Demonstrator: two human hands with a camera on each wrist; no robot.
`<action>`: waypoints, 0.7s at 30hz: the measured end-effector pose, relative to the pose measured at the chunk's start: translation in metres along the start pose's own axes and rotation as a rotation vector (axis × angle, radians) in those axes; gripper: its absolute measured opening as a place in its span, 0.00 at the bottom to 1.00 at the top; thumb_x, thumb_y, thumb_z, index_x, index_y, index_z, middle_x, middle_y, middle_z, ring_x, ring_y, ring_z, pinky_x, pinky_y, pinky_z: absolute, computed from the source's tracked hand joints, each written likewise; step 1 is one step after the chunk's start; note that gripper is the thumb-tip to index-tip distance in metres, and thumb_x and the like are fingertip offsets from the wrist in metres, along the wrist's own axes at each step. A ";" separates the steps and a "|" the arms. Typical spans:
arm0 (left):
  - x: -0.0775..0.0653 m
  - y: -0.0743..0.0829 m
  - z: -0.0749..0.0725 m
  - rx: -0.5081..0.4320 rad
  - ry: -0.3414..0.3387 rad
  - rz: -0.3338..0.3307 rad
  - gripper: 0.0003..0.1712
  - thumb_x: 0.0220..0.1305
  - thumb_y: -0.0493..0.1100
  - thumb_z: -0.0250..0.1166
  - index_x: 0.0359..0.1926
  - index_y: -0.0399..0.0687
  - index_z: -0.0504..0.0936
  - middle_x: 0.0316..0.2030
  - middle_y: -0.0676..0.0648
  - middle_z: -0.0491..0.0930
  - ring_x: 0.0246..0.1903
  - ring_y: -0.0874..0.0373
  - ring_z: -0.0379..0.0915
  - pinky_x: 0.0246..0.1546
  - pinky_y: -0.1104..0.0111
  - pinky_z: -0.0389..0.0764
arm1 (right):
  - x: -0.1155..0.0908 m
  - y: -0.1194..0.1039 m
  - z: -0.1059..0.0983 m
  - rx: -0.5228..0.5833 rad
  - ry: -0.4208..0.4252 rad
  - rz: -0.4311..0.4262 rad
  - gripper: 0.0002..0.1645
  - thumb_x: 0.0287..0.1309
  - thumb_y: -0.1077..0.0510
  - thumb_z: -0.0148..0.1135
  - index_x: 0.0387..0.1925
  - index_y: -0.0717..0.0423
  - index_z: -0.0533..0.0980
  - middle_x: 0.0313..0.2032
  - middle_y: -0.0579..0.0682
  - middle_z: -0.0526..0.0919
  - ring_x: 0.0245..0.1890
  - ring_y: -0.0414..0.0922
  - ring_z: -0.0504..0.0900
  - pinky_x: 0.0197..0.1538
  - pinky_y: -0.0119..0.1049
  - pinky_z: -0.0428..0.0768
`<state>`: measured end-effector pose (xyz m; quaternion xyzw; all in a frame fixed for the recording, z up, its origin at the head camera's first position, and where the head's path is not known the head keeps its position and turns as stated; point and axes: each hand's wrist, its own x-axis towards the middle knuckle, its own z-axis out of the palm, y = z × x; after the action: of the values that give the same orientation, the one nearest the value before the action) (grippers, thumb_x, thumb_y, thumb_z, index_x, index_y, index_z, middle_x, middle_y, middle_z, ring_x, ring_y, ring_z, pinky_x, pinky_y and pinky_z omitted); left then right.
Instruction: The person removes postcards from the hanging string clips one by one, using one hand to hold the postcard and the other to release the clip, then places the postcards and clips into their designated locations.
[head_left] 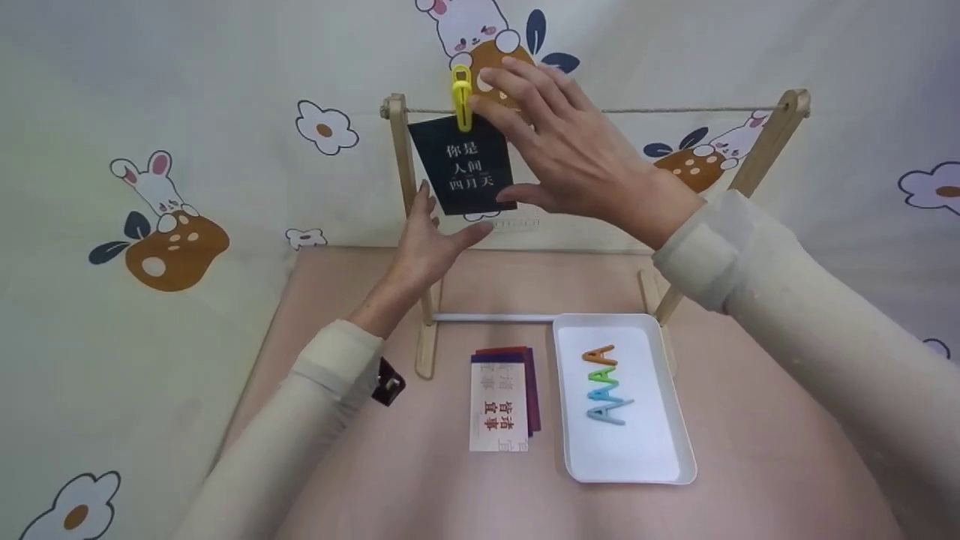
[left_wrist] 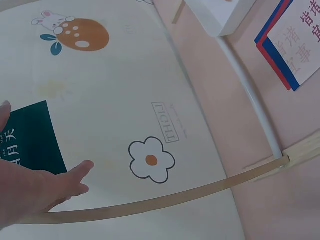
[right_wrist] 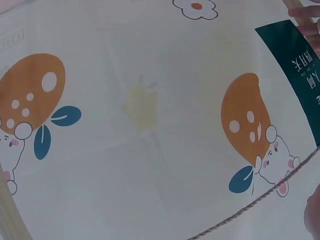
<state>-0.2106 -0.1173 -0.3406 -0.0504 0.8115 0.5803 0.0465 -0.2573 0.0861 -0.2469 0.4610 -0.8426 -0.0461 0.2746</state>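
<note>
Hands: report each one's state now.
Left hand: open, fingers straight by the dark card.
Right hand: open, at the yellow clip, gripping nothing.

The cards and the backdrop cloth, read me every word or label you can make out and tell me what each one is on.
"你是 人间 四月天": white characters on the dark card pegged to the string by the yellow clip.
"诸事皆宜": red characters on the top white card of the table stack; its smaller print is too blurred to read.
Boxed label on the backdrop cloth: roughly "LIGHT", not certain.
</note>
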 end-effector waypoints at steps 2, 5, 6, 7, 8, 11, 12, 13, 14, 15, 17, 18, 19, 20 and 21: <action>0.002 0.001 0.001 -0.032 0.000 0.014 0.64 0.62 0.52 0.71 0.80 0.50 0.32 0.80 0.40 0.42 0.79 0.41 0.42 0.77 0.51 0.58 | 0.006 0.002 -0.002 0.017 -0.011 0.020 0.58 0.55 0.32 0.66 0.76 0.51 0.50 0.76 0.60 0.53 0.77 0.58 0.52 0.81 0.51 0.52; 0.005 0.002 0.005 -0.079 0.006 0.033 0.62 0.63 0.51 0.71 0.80 0.50 0.33 0.78 0.40 0.48 0.78 0.44 0.45 0.78 0.52 0.57 | 0.014 0.004 -0.005 0.048 -0.037 0.067 0.60 0.54 0.31 0.67 0.77 0.50 0.49 0.76 0.60 0.52 0.77 0.57 0.52 0.81 0.51 0.53; 0.006 0.002 0.006 -0.097 0.008 0.039 0.61 0.63 0.50 0.71 0.79 0.49 0.34 0.78 0.40 0.49 0.77 0.45 0.48 0.77 0.53 0.60 | 0.017 0.004 -0.006 0.061 -0.049 0.089 0.60 0.54 0.31 0.67 0.77 0.50 0.49 0.76 0.60 0.52 0.77 0.57 0.53 0.81 0.50 0.53; 0.007 0.002 0.008 -0.118 0.014 0.042 0.58 0.65 0.50 0.69 0.79 0.49 0.37 0.76 0.40 0.53 0.76 0.46 0.53 0.76 0.54 0.63 | 0.020 0.005 -0.007 0.091 -0.069 0.125 0.60 0.56 0.30 0.65 0.77 0.50 0.48 0.77 0.60 0.52 0.77 0.57 0.53 0.81 0.50 0.52; 0.008 0.002 0.010 -0.137 0.022 0.046 0.54 0.66 0.49 0.68 0.79 0.47 0.40 0.74 0.39 0.57 0.74 0.46 0.58 0.74 0.54 0.66 | 0.022 0.004 -0.007 0.126 -0.094 0.164 0.59 0.58 0.30 0.63 0.78 0.50 0.47 0.77 0.60 0.52 0.77 0.57 0.53 0.81 0.50 0.52; 0.009 0.000 0.015 -0.196 0.055 0.051 0.40 0.72 0.49 0.61 0.76 0.43 0.52 0.67 0.37 0.66 0.66 0.47 0.70 0.66 0.56 0.76 | 0.031 0.001 -0.009 0.260 -0.171 0.306 0.54 0.64 0.29 0.55 0.78 0.50 0.46 0.78 0.58 0.51 0.78 0.56 0.52 0.81 0.50 0.50; 0.009 -0.001 0.015 -0.215 0.071 0.047 0.35 0.74 0.48 0.59 0.74 0.41 0.56 0.65 0.36 0.69 0.64 0.47 0.73 0.63 0.56 0.79 | 0.035 -0.001 -0.010 0.312 -0.191 0.358 0.53 0.65 0.30 0.53 0.79 0.50 0.46 0.78 0.57 0.52 0.79 0.55 0.52 0.82 0.49 0.49; 0.009 -0.002 0.016 -0.227 0.086 0.041 0.31 0.76 0.48 0.56 0.72 0.40 0.60 0.62 0.36 0.72 0.61 0.46 0.75 0.61 0.56 0.80 | 0.038 -0.002 -0.011 0.365 -0.208 0.411 0.52 0.67 0.30 0.52 0.79 0.49 0.45 0.78 0.56 0.52 0.79 0.54 0.53 0.82 0.49 0.49; 0.008 -0.004 0.016 -0.233 0.096 0.036 0.28 0.77 0.48 0.54 0.69 0.39 0.63 0.61 0.36 0.73 0.60 0.46 0.75 0.60 0.57 0.81 | 0.041 -0.004 -0.011 0.408 -0.217 0.450 0.51 0.67 0.30 0.51 0.79 0.49 0.45 0.78 0.54 0.53 0.79 0.53 0.53 0.82 0.48 0.48; 0.008 -0.005 0.016 -0.239 0.101 0.031 0.25 0.77 0.47 0.53 0.68 0.39 0.65 0.60 0.36 0.74 0.59 0.46 0.76 0.59 0.58 0.82 | 0.044 -0.005 -0.013 0.449 -0.222 0.488 0.51 0.68 0.31 0.51 0.79 0.48 0.45 0.78 0.53 0.54 0.79 0.51 0.54 0.82 0.48 0.47; 0.007 -0.008 0.015 -0.253 0.113 0.026 0.22 0.78 0.47 0.51 0.63 0.37 0.70 0.57 0.37 0.77 0.56 0.48 0.78 0.56 0.59 0.84 | 0.050 -0.008 -0.015 0.518 -0.220 0.551 0.49 0.69 0.32 0.51 0.79 0.47 0.45 0.77 0.51 0.57 0.77 0.49 0.57 0.82 0.45 0.50; 0.006 -0.009 0.015 -0.263 0.118 0.023 0.20 0.79 0.47 0.50 0.60 0.37 0.73 0.55 0.37 0.79 0.53 0.49 0.79 0.54 0.59 0.85 | 0.053 -0.009 -0.017 0.546 -0.218 0.576 0.48 0.69 0.33 0.51 0.79 0.47 0.46 0.76 0.50 0.59 0.76 0.48 0.59 0.81 0.43 0.53; 0.006 -0.010 0.014 -0.274 0.125 0.020 0.19 0.79 0.47 0.50 0.57 0.37 0.75 0.53 0.38 0.81 0.51 0.50 0.80 0.52 0.61 0.86 | 0.056 -0.010 -0.018 0.577 -0.216 0.600 0.47 0.70 0.34 0.51 0.79 0.47 0.47 0.75 0.50 0.61 0.75 0.47 0.61 0.80 0.41 0.55; 0.006 -0.012 0.013 -0.287 0.132 0.018 0.18 0.79 0.47 0.51 0.54 0.37 0.76 0.51 0.39 0.82 0.48 0.52 0.81 0.49 0.62 0.86 | 0.058 -0.011 -0.020 0.612 -0.212 0.623 0.45 0.70 0.35 0.50 0.79 0.47 0.49 0.74 0.49 0.63 0.74 0.45 0.62 0.79 0.39 0.57; 0.006 -0.013 0.013 -0.300 0.139 0.017 0.18 0.78 0.48 0.51 0.52 0.38 0.78 0.49 0.40 0.83 0.45 0.54 0.82 0.47 0.64 0.87 | 0.061 -0.012 -0.021 0.645 -0.205 0.642 0.43 0.71 0.35 0.49 0.78 0.47 0.52 0.72 0.49 0.65 0.73 0.45 0.64 0.78 0.37 0.61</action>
<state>-0.2149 -0.1096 -0.3577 -0.0900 0.7173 0.6906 -0.0225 -0.2635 0.0338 -0.2077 0.2320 -0.9367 0.2602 0.0327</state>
